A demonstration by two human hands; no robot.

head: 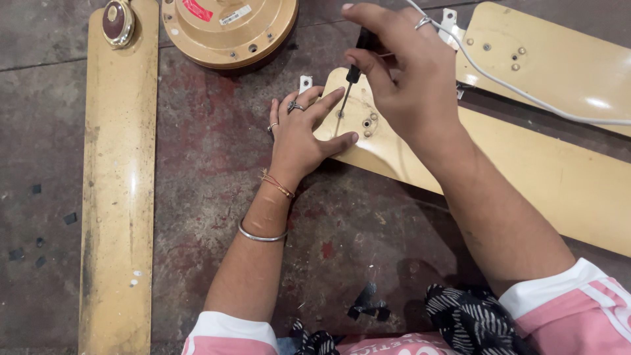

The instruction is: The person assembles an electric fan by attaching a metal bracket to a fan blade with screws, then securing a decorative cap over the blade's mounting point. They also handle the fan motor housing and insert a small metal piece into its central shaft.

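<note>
A cream ceiling-fan blade (526, 164) lies across the floor from the middle to the right. My left hand (299, 135) rests on the blade's near end, fingers spread, thumb pressing on its surface. My right hand (401, 66) grips a screwdriver (347, 82) with a black handle. Its thin shaft points down at a screw (340, 114) at the blade's end, beside a small cluster of holes (368, 123). A metal bracket tab (305, 83) sticks out past my left fingers.
A second blade (118, 184) lies lengthwise at the left with a dark red cap (117, 21) on its top end. The round gold fan motor housing (227, 29) sits at the top. A third blade (559, 59) and a white cable (526, 98) are at the upper right.
</note>
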